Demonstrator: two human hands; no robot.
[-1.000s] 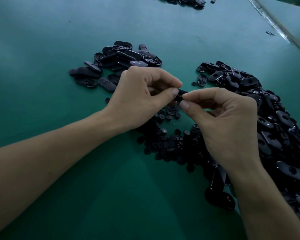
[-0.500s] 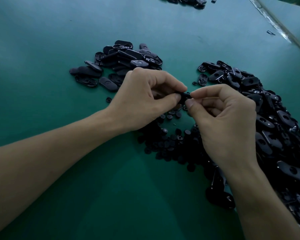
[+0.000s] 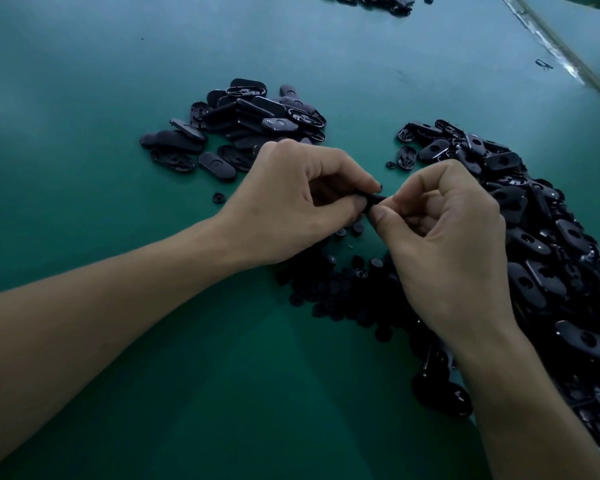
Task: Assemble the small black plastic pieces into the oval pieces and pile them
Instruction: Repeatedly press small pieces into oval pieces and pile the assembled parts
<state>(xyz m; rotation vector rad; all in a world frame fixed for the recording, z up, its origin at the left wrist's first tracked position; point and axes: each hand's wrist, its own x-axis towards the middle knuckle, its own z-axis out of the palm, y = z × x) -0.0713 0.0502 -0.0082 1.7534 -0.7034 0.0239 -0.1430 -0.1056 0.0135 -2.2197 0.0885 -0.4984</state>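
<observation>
Above green table [image 3: 125, 393], left hand [image 3: 291, 206] and right hand [image 3: 451, 247] pinch piece [image 3: 375, 199] (axis crosswise).

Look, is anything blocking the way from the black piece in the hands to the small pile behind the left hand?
Nothing visible does. The left hand and right hand pinch the black piece; the small pile lies just beyond, with only the left hand's knuckles between.
</observation>
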